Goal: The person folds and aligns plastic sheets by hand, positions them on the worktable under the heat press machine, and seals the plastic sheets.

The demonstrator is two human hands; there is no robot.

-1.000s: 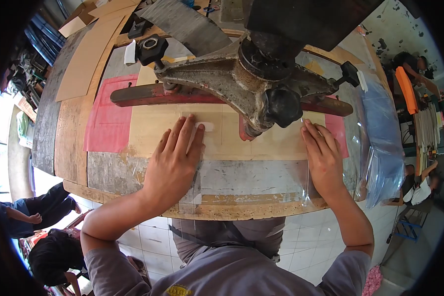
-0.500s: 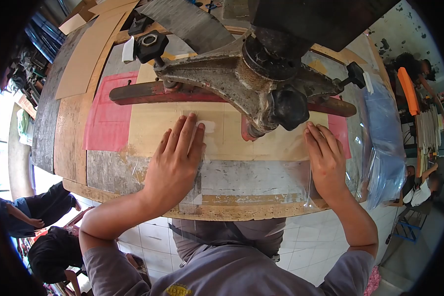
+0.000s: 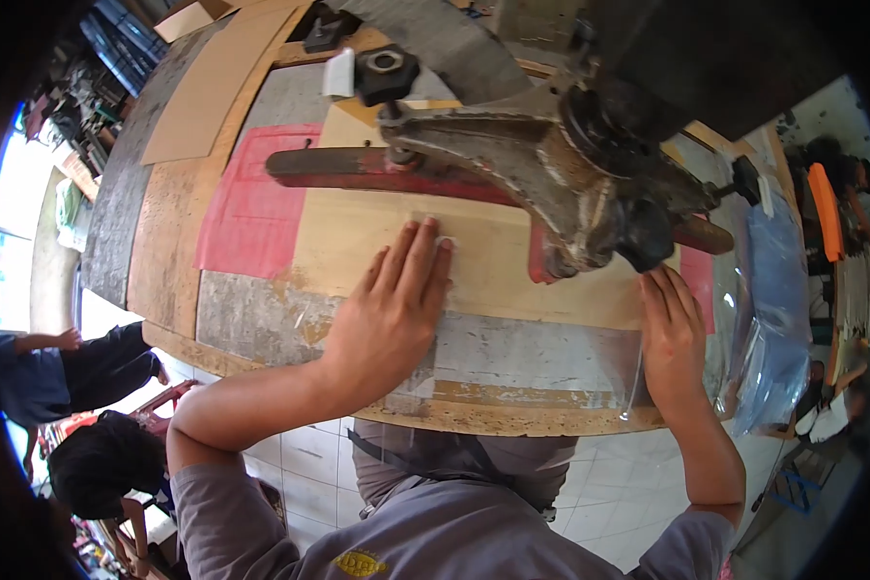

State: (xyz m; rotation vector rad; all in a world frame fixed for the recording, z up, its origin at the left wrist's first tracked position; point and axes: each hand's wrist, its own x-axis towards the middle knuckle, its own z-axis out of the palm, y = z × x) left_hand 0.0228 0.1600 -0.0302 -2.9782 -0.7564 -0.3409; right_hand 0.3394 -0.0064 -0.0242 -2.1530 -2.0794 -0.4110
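My left hand (image 3: 387, 309) lies flat, fingers stretched forward, on what looks like a thin clear plastic sheet (image 3: 590, 372). Beneath the plastic is a tan board (image 3: 493, 280), with pink sheeting (image 3: 251, 208) showing at its left. My right hand (image 3: 669, 333) rests palm down near the board's right end, fingers extended, its fingertips close under a black knob (image 3: 638, 232). Over the board hangs a cast metal machine head (image 3: 488, 135) carrying a long red-edged bar (image 3: 333, 166). The bar is just beyond my left fingertips.
Clear plastic sheets (image 3: 778, 309) lie stacked at the table's right side. Cardboard (image 3: 198, 106) covers part of the worn wooden tabletop (image 3: 164, 251) at the left. A second black knob (image 3: 387, 75) stands up from the machine head. Other people (image 3: 106, 464) are at the lower left.
The view has shifted and tilted, so the machine, table and both hands appear further right. Both hands stay flat in nearly the same places on the sheet.
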